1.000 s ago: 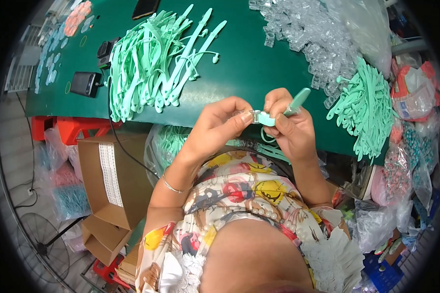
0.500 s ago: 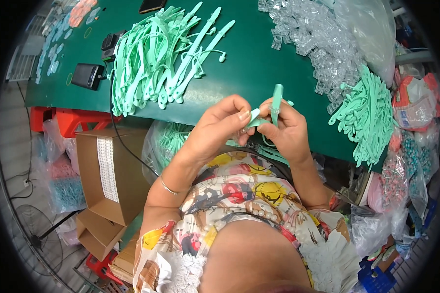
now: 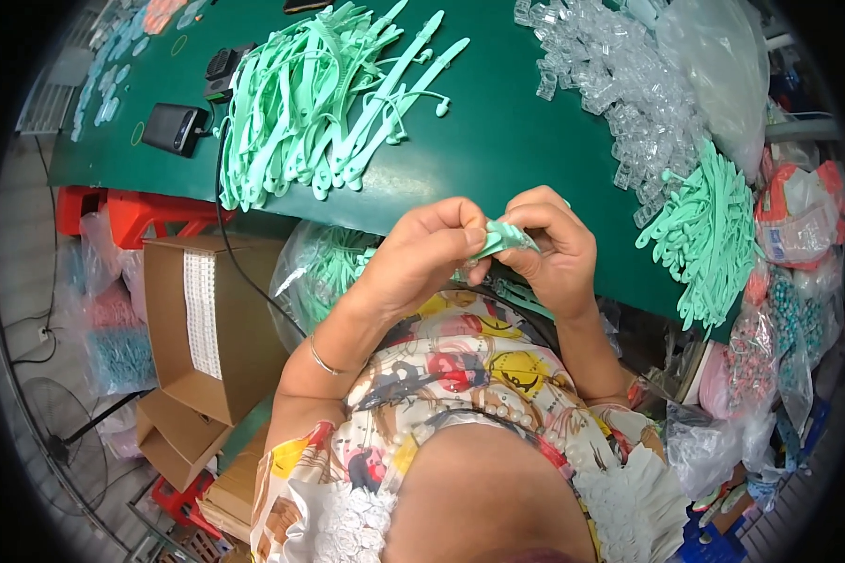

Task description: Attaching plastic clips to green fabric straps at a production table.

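Observation:
At the table's near edge, my left hand (image 3: 424,251) pinches a mint-green strap (image 3: 511,236) between thumb and fingers. My right hand (image 3: 559,251) is closed on the other side of that strap, fingertips almost meeting the left ones. The strap looks bent or looped between them, and my fingers cover much of it. Beyond my hands to the left lies a big heap of similar mint-green straps (image 3: 291,117), some with thin cords ending in small knobs. A second bunch of green straps (image 3: 709,235) hangs over the right edge of the table.
Small clear plastic pieces (image 3: 643,103) are heaped at the far right of the green table (image 3: 498,141), beside a clear bag (image 3: 718,75). A black box-shaped device (image 3: 176,129) with a cable sits left. Below stand an open cardboard box (image 3: 253,328) and a bag of green straps (image 3: 333,267).
The strap part that stood upright above my right hand is now folded down between both hands. My fingers have drawn closer together around it. The whole view has shifted slightly.

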Available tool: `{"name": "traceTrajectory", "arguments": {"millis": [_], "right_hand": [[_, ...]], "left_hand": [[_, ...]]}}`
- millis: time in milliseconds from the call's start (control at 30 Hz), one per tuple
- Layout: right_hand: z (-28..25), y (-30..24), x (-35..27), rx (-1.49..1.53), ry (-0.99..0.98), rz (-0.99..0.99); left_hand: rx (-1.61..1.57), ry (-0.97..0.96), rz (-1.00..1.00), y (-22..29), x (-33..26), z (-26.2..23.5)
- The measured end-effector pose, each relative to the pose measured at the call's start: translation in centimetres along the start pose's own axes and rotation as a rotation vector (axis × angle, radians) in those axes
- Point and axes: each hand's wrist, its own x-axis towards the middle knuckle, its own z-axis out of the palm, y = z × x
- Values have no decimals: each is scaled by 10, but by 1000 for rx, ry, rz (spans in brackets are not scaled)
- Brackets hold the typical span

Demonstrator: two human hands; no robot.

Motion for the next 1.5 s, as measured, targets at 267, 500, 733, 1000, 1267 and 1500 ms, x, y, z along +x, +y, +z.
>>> {"name": "traceTrajectory", "arguments": {"millis": [267,500,733,1000,1267,1500], "right_hand": [[1,5,2,116,-22,10],[2,7,2,184,-36,47],[-2,10,0,176,-48,19],[0,5,0,193,-54,34],[-5,-7,6,-27,412,-13],[0,-26,6,-164,-3,390]], "left_hand": [[-6,21,15,-2,-3,-3],[-5,76,21,0,-4,1],[-31,90,57,-5,-5,4],[-40,77,36,-9,-4,3],[44,165,210,-6,-2,3],[719,105,498,-8,1,-5]]}}
